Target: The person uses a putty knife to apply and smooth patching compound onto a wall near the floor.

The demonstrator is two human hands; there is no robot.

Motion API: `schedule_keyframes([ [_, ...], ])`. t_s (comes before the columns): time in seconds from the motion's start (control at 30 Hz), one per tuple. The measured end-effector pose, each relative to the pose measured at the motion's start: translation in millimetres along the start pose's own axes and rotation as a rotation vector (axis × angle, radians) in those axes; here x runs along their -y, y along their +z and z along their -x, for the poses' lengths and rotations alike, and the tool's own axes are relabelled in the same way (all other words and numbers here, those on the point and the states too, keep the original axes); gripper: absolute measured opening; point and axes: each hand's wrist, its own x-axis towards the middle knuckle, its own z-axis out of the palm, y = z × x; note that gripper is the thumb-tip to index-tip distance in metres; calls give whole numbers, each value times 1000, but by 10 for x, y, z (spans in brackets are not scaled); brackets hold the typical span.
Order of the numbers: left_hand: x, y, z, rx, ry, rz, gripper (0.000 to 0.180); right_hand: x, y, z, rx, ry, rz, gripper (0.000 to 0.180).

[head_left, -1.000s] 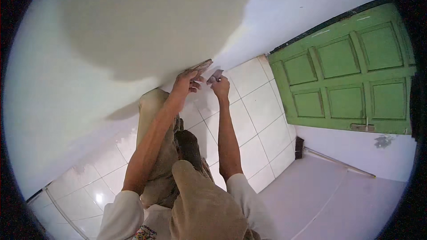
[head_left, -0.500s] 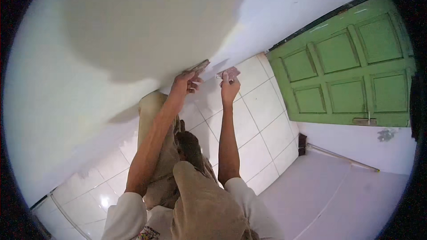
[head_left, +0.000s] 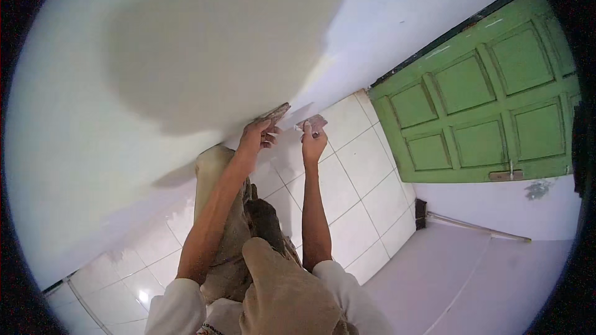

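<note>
My left hand (head_left: 254, 139) is up at the pale wall (head_left: 186, 167), its fingers closed round a flat, greyish-brown piece with a worn surface (head_left: 275, 113). That piece lies along or very close to the wall; I cannot tell whether it touches. To the right, my right hand (head_left: 315, 144) pinches a thin, flat reddish-brown piece (head_left: 317, 123) between thumb and fingers. White smears show on this piece near the thumb. It is held over the floor, a short way from the wall and apart from the left hand's piece. What either piece is made of is unclear.
A green panelled door (head_left: 472, 99) stands at the right. White floor tiles (head_left: 354, 155) run between wall and door. A long-handled broom or brush (head_left: 478, 224) lies by the lilac surface at lower right. My bent knee (head_left: 214, 164) is close to the wall.
Both hands sit a little lower in the picture, as do the wall and door edge. The right hand with its reddish-brown piece has come slightly closer to the left hand.
</note>
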Motion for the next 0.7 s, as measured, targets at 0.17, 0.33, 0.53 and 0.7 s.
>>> schedule_keyframes([
  [0.17, 72, -29, -16, -19, 21, 19, 38, -17, -14, -28, 21, 3, 17, 20],
  [0.33, 55, -28, 14, -16, 15, 19, 38, 51, 15, 17, 6, -2, 25, 24],
  [0.53, 60, -45, -25, -33, -26, 16, 34, 286, 74, 121, 40, 36, -50, 25],
  [0.7, -13, 21, 52, -33, -25, -2, 34, 626, 112, 35, 16, -25, -50, 25],
])
